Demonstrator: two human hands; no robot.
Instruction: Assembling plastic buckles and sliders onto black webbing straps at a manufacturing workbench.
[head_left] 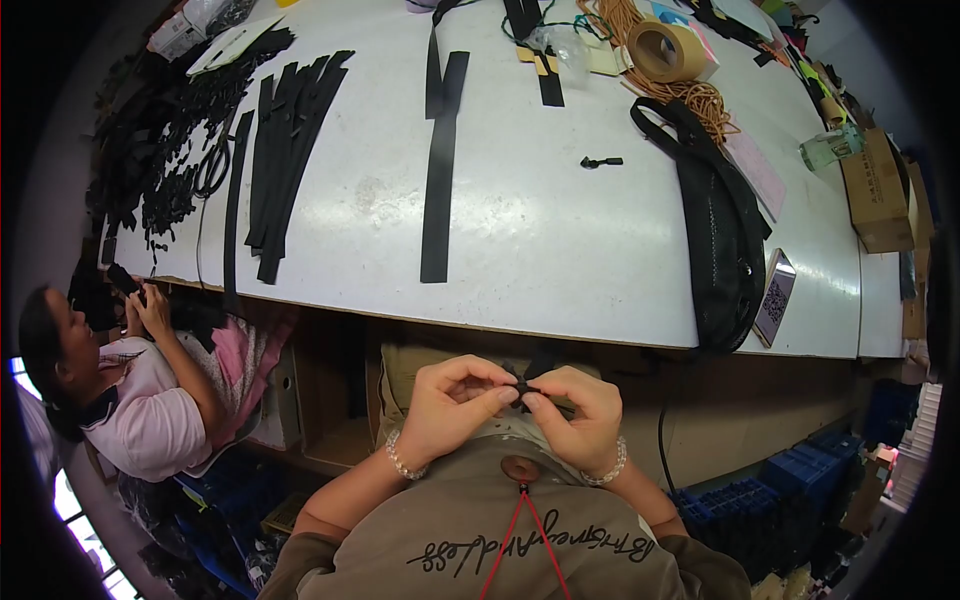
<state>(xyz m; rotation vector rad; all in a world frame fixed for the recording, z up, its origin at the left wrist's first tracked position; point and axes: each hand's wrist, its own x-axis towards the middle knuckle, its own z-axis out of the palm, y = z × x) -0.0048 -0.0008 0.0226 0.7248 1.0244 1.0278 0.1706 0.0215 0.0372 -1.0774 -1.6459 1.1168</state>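
Left hand (448, 404) pinches one side of a small, dull-black piece (521, 386), its stubby ends jutting out, finer detail too small to tell, between white table (560, 265) and brown shirt (425, 520); right hand (582, 408) pinches the other side.

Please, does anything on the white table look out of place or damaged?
One small black piece lies alone on the white table, left of the black bag. It looks odd because many black pieces lie heaped at the far left. No damage stands out.
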